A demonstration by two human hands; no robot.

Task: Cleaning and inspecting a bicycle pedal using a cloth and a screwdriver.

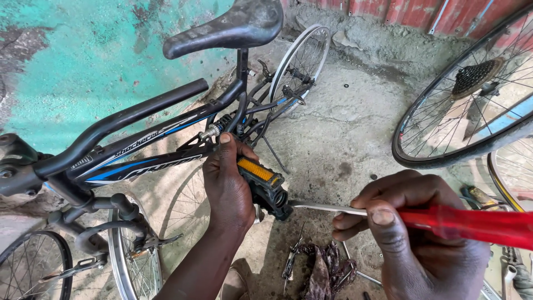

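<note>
My left hand (226,183) has its fingers clamped around a black bicycle pedal (265,185), the thumb lying up along the inner side and the other fingers wrapped behind the pedal body, out of my sight. The pedal's orange reflector (255,169) faces up toward me, and its round axle end points to the right. My right hand (413,233) is closed tight on the red translucent handle (472,225) of a screwdriver (388,214), thumb pressed on top, fingers curled beneath. The bare metal shaft (327,207) runs left from that fist, and its tip sits right at the axle end of the pedal; I cannot tell whether it is inside the opening or only touching it.

Just behind the left hand stands a black bicycle frame with blue and white stripes (150,150), with a small coil spring (214,129) above my thumb and a black saddle (230,26) higher up near the top edge of the view. The bicycle's rear wheel (302,61) leans beyond the saddle post. Under my hands, on the concrete floor (344,128), lie a crumpled dark rag (325,269) and some small metal tools (291,261). Near the right edge, well apart from the pedal, a loose wheel with a gear cluster (472,94) stands. At the lower left corner I see another wheel and brake arms (127,244).
</note>
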